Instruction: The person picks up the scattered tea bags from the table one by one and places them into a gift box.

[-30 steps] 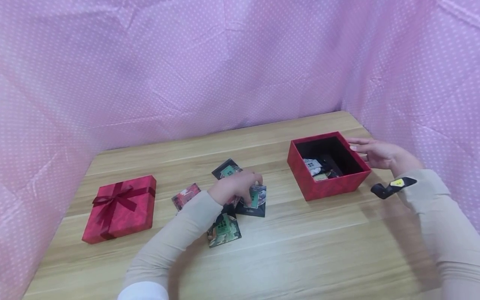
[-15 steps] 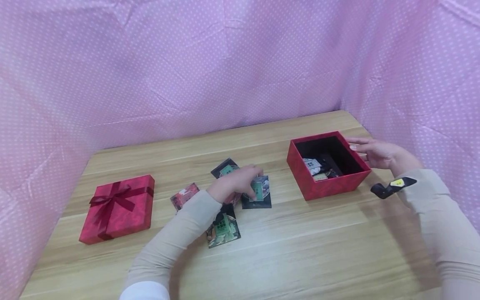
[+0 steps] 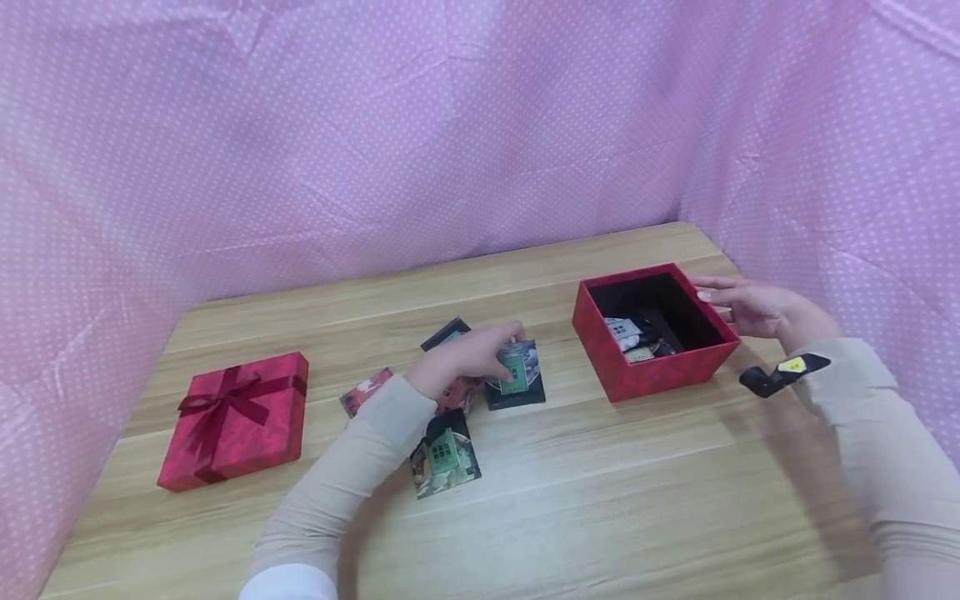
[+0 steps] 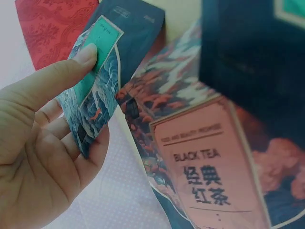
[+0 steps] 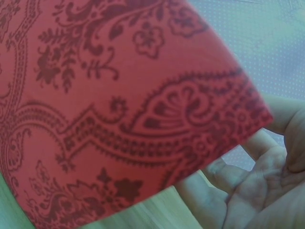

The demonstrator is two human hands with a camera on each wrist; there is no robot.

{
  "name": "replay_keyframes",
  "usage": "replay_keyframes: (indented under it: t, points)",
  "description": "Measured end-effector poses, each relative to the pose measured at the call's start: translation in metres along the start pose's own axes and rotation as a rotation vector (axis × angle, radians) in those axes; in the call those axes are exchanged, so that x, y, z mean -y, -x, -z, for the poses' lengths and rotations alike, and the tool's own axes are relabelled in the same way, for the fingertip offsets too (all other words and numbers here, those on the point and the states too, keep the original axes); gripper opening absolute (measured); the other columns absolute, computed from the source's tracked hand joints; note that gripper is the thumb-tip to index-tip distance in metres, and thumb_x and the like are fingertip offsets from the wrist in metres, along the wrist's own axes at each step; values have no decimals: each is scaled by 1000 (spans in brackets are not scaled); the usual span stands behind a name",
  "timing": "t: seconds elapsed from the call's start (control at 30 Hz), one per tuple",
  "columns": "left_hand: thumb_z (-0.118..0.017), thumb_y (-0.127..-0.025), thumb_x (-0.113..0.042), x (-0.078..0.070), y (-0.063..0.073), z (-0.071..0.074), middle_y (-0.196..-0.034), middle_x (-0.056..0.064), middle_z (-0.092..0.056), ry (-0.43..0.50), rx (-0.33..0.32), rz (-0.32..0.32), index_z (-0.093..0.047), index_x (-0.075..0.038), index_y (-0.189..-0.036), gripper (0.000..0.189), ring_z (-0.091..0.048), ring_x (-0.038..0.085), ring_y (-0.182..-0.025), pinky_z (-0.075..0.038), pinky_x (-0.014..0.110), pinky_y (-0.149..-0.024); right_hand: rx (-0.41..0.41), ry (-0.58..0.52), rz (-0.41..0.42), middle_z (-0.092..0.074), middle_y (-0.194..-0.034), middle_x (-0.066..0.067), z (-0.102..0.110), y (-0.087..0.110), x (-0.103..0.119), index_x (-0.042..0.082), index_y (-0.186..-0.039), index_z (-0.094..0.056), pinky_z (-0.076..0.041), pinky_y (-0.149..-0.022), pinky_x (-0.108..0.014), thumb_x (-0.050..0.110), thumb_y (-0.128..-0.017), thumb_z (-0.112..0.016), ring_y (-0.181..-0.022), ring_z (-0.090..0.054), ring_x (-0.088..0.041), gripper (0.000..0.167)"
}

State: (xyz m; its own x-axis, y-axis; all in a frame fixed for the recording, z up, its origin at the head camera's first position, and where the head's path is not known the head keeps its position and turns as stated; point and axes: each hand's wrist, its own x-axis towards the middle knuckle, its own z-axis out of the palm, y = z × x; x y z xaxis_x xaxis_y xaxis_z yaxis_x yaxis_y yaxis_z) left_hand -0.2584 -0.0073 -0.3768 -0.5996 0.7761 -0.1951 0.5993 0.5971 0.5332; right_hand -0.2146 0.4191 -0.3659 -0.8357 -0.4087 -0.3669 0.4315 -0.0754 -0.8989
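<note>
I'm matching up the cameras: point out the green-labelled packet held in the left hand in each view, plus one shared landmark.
Head: just right of and below centre, the packet is pinched by the left hand.
Left wrist: left of and above centre, the packet has the thumb on its label.
Right wrist: not in it.
Shared landmark: the dotted cloth, visible in all three.

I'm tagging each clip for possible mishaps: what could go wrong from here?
The left hand pinches a thin green-labelled packet, which might bend or slip. The black tea packet lies close by and could get dragged along. The right hand is at the side of the red box, apparently without clasping it, so a bump might shift it.
</note>
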Motion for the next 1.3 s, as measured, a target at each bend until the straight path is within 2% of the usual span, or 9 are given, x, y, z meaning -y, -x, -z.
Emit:
replay_keyframes:
  t: [0.3, 0.43, 0.8, 1.0, 1.13, 1.3]
  points:
    - [-73, -80, -2, 5, 2, 1, -113, 12, -61, 110, -5, -19, -45, -7, -118, 48, -58, 21, -103, -49, 37, -93, 61, -24, 9, -69, -111, 8, 2, 1, 0, 33, -112, -68, -55, -85, -30, 8, -101, -37, -99, -66, -15, 41]
    - [-73, -80, -2, 8, 2, 0, -113, 13, -63, 182, -14, -10, -43, -8, -117, 47, -61, 21, -100, -50, 35, -91, 62, -29, 6, -69, -111, 8, 2, 1, 0, 33, -112, -68, -55, -85, -31, 8, -101, -37, -100, -66, -16, 41]
    - [-69, -83, -1, 12, 4, 2, -113, 20, -61, 371, -60, -21, -41, -3, -121, 47, -64, 23, -93, -55, 29, -78, -4, -12, -18, -69, -108, 10, -1, 3, 2, 34, -108, -69, -55, -84, -29, 10, -101, -39, -98, -66, -14, 39]
    - [-66, -86, -3, 16, 5, 5, -113, 19, -59, 400, -101, 3, -38, -2, -129, 51, -64, 23, -90, -56, 28, -70, -43, -6, -25, -69, -106, 9, -2, 3, 2, 35, -105, -69, -55, -83, -29, 10, -101, -40, -96, -66, -14, 38]
    - [-65, -87, -4, 19, 5, 6, -114, 18, -60, 424, -128, 35, -36, -3, -132, 54, -65, 26, -93, -56, 30, -73, -24, -17, -22, -69, -107, 9, -2, 3, 1, 34, -106, -69, -55, -84, -29, 10, -101, -40, -97, -66, -14, 38]
    - [-63, -88, -1, 19, 4, 7, -123, 23, -57, 501, -166, 40, -34, -2, -132, 53, -62, 35, -103, -56, 34, -81, -15, -7, -11, -69, -106, 9, -2, 1, 1, 34, -107, -69, -55, -83, -30, 10, -101, -39, -96, -66, -15, 38]
